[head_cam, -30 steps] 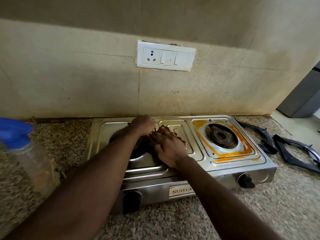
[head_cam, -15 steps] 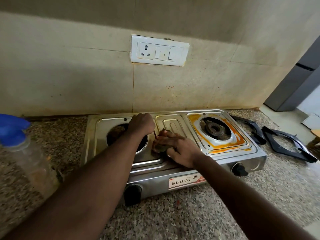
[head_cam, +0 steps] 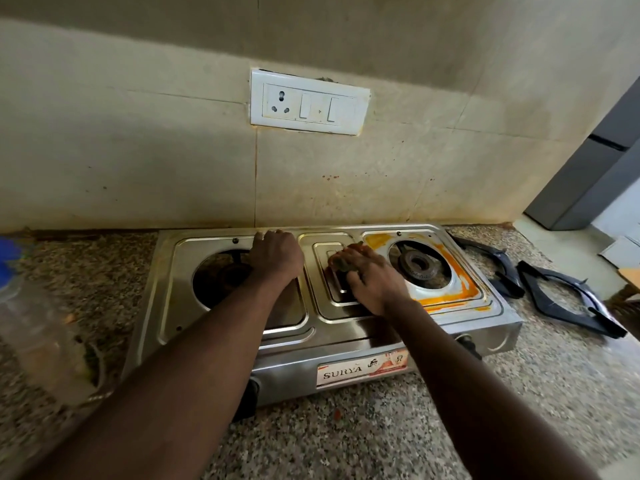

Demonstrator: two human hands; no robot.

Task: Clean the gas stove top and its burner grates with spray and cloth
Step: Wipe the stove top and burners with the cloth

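Far left: spray bottle point(head_cam: 33, 323), clear body with a blue head, standing on the speckled worktop point(head_cam: 346, 441); blurred, at the frame edge.

Centre: steel two-burner gas stove point(head_cam: 311, 344) on the worktop, back rim against the tiled wall. Both grates are off.

Left burner point(head_cam: 221, 275): dark and partly hidden by the left forearm.

Left hand point(head_cam: 275, 256): knuckles up on the stove top between the left burner and the raised middle panel. Fingers are bent down toward the back rim; cannot tell whether they hold anything.

Cloth point(head_cam: 341, 263): a dark wad on the middle panel, under the right hand point(head_cam: 372, 277). Fingers are curled over it, gripping and pressing it to the steel.

Right burner point(head_cam: 419, 265): uncovered, ringed by an orange stain point(head_cam: 465, 284) that runs along the tray's right and front edges.

Right of the stove: two black burner grates point(head_cam: 500, 263) point(head_cam: 568, 308) lying flat on the worktop, side by side, the nearer one just beside the stove's right end.
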